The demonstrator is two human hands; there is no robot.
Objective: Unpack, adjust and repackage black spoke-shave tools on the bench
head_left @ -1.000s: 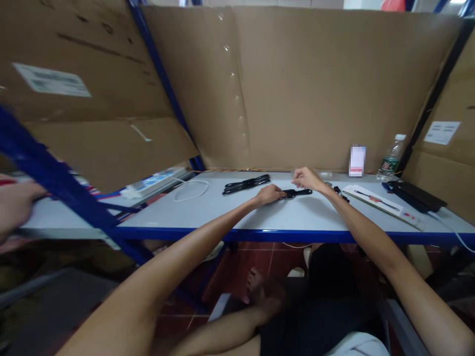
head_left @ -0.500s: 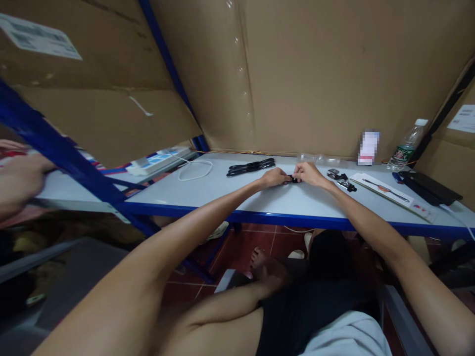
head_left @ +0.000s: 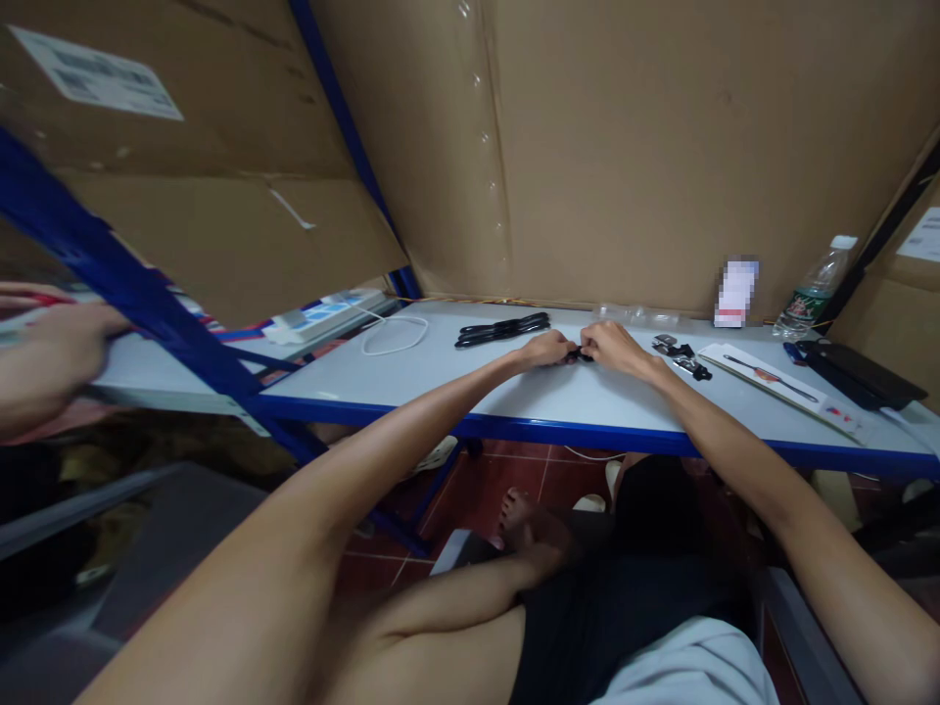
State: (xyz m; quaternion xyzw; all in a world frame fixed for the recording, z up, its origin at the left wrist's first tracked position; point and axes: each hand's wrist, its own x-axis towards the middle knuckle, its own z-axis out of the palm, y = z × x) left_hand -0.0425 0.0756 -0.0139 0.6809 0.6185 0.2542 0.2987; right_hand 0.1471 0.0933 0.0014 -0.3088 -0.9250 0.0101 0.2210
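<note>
Over the middle of the table [head_left: 411,377], my left hand [head_left: 547,349] and my right hand [head_left: 608,346] meet at a small black piece [head_left: 579,354]. Both have their fingers closed on it; its kind is too small and too covered to make out. Left of my hands lie several black straps or cables [head_left: 502,331] in a bundle. To the right of my right hand are small black and silver parts [head_left: 681,357]. Farther right lies a flat white package [head_left: 782,392] with a picture of a dark band on it.
A clear bottle [head_left: 815,289] and a blurred-out upright phone-like object [head_left: 736,292] stand at the back right. A black flat case [head_left: 859,374] lies near the right end. At left are a white cable [head_left: 395,335], a power strip [head_left: 327,315], a blue post [head_left: 139,269] and another person's hand [head_left: 55,362].
The view has shifted slightly, so the table appears a little farther right. My right hand has turned a little over the small black piece. The other person's hand has moved slightly.
</note>
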